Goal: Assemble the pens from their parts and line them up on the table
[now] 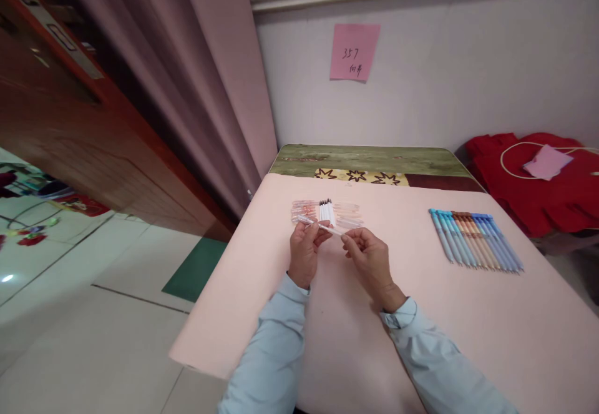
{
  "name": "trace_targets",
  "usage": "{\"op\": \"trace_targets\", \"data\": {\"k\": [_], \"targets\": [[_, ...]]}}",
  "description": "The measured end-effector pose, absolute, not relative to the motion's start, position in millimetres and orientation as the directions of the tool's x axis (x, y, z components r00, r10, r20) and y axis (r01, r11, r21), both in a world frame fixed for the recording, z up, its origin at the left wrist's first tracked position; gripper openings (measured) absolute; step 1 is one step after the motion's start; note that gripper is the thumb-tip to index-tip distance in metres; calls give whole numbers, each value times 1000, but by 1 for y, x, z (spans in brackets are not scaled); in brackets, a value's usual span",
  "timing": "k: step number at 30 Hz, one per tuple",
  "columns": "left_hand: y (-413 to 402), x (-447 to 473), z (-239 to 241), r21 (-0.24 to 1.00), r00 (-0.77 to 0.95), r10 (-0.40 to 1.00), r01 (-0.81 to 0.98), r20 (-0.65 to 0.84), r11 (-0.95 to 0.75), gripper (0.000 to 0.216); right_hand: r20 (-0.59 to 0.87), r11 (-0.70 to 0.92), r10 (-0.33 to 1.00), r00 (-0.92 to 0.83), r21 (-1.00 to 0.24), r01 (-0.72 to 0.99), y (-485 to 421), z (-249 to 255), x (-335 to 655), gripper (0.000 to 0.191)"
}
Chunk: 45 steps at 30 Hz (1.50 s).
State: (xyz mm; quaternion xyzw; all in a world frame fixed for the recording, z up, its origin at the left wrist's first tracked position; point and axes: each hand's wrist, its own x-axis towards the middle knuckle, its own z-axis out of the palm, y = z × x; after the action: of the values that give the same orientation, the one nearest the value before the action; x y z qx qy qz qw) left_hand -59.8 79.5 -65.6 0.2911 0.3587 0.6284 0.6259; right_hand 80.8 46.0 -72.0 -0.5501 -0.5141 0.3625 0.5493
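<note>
A slim, pale pen part [331,230] spans the gap between my two hands, slanting down toward the right. My left hand [304,253] is closed around its clear left end, and the fingertips of my right hand [370,258] pinch its other end. Just beyond my hands lies a row of white pen refills [326,213] with dark tips. Clear pinkish pen tubes [303,208] are on their left, and more pale, clear pen pieces [349,207] are on their right. Where the held parts join is too small to make out.
A row of several blue and brown pens [477,242] lies on the right of the pink-covered table [253,289]. Beyond the right edge is a red cloth-covered seat [528,195] with a pale cable and pink paper. A curtain [219,83] and wooden door [116,145] stand left.
</note>
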Motion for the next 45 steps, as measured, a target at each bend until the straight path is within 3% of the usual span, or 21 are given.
{"op": "trace_targets", "data": {"k": [5,10,14,22,29,37,41,45], "targets": [[81,-62,-66,841,-83,994,-541,-76,19,31,148,109,976,161,-967,232,45,-71,83,33],[82,-61,-66,828,-126,988,-561,-92,6,30,343,241,926,160,-861,447,46,-69,82,20],[82,-61,-65,826,-137,984,-563,-110,14,31,428,303,887,171,-821,485,48,-70,82,14],[81,-62,-65,833,-101,991,-553,-85,15,31,425,284,881,209,-828,484,49,-70,85,21],[80,-63,-66,835,-58,996,-549,-69,26,32,269,192,952,145,-895,403,48,-71,89,42],[80,-63,-66,826,-62,996,-563,-66,19,32,309,247,945,103,-885,396,49,-71,87,25],[80,-63,-66,827,-40,997,-561,-71,36,32,237,190,968,85,-908,374,49,-72,88,35],[79,-63,-66,822,-35,997,-569,-75,42,34,285,223,954,92,-881,417,50,-73,88,32]]}}
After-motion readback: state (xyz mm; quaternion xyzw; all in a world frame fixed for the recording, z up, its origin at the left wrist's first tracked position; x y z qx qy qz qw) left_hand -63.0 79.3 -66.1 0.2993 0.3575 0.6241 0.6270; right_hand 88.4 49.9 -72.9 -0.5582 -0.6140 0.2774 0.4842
